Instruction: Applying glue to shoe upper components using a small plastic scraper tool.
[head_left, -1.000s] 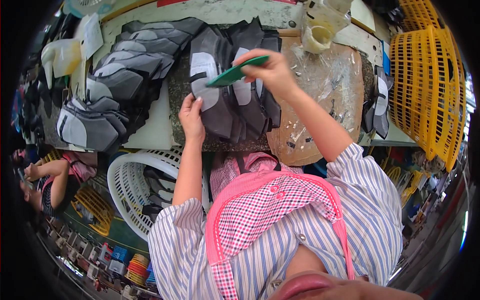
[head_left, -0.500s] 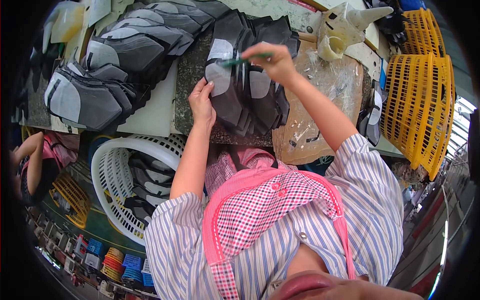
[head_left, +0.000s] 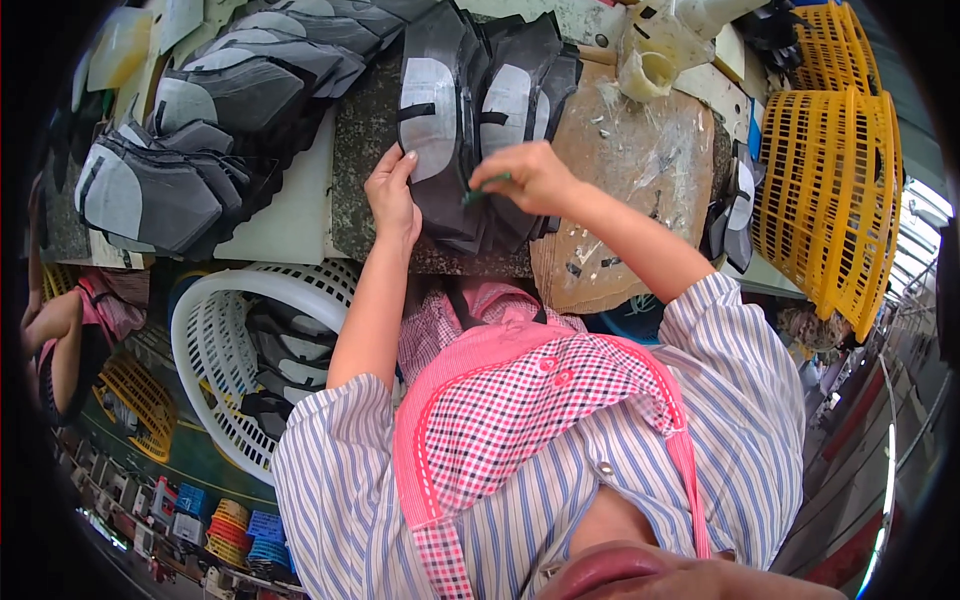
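Two side-by-side stacks of flat dark grey panels, each with a rounded light grey patch and a short black strip, lie in front of me: a left stack (head_left: 432, 120) and a right stack (head_left: 515, 95). They look like shoe-upper pieces. My left hand (head_left: 396, 200) grips the left stack's edge, its thumb on the top panel below the pale patch. My right hand (head_left: 535, 180) is closed round a thin green brush (head_left: 484, 188), pointing down-left over the near part of the panels. The brush tip is blurred, so whether it touches them cannot be told.
More panels (head_left: 240, 95) lie in overlapping rows at the left. Right of the stacks is a glue-smeared cardboard sheet (head_left: 630, 180), with a pale, glue-crusted container (head_left: 650, 72) beyond. A white basket (head_left: 215, 375) holding panels stands below left; yellow baskets (head_left: 830, 190) stand right. Another person's arm (head_left: 55, 340) shows far left.
My right hand has brought the brush from the light patches down toward the near end of the panels. My left hand stays at the left stack's edge. The whole view has shifted slightly.
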